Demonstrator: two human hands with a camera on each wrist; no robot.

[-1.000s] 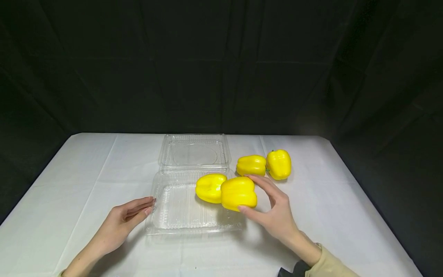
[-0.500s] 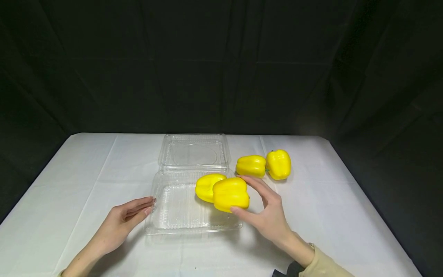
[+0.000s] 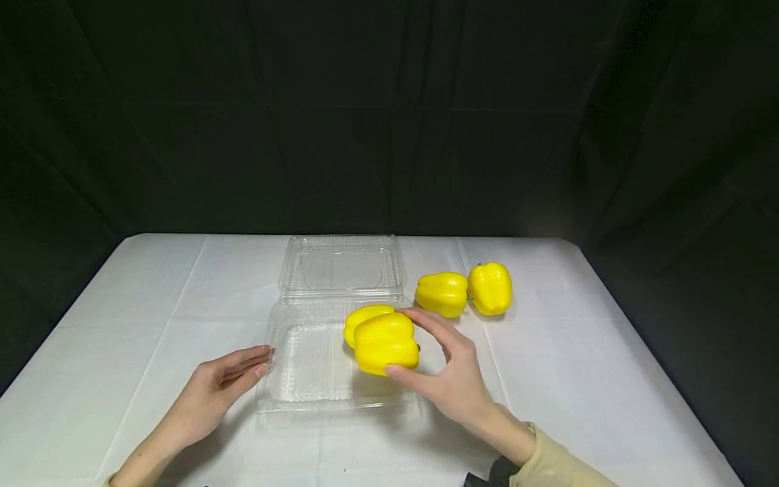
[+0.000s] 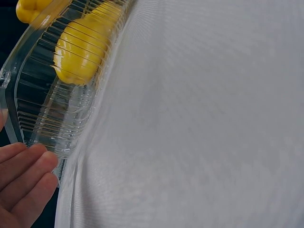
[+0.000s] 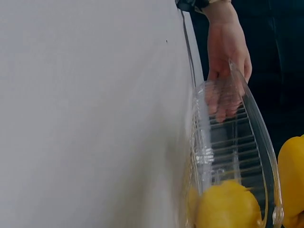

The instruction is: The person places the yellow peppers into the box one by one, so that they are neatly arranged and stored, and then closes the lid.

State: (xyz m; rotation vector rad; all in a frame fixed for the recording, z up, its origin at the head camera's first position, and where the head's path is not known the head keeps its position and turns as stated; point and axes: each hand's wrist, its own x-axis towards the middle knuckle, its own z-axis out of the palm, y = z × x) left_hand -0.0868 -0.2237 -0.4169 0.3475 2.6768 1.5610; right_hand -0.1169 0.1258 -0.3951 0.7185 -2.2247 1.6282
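My right hand (image 3: 453, 379) grips a yellow bell pepper (image 3: 386, 346) between thumb and fingers, above the right part of a clear plastic clamshell box (image 3: 304, 406). Behind it, partly hidden, another yellow bell pepper (image 3: 365, 318) lies in the box; the left wrist view shows this pepper (image 4: 78, 52) through the ribbed wall. At the box's left side my left hand (image 3: 209, 396) touches the wall with fairly straight fingers, the thumb near the rim. In the left wrist view these fingers (image 4: 31, 183) lie along the box's outside.
The box's lid (image 3: 341, 267) lies folded back, away from me. Two more yellow peppers, one on its side (image 3: 442, 294) and one beside it (image 3: 490, 289), lie on the white tablecloth (image 3: 578, 365) to the right. A black curtain (image 3: 365, 122) hangs behind.
My right hand has carried the pepper leftward over the box, so it now covers more of the pepper inside. My left hand and the box have stayed put.
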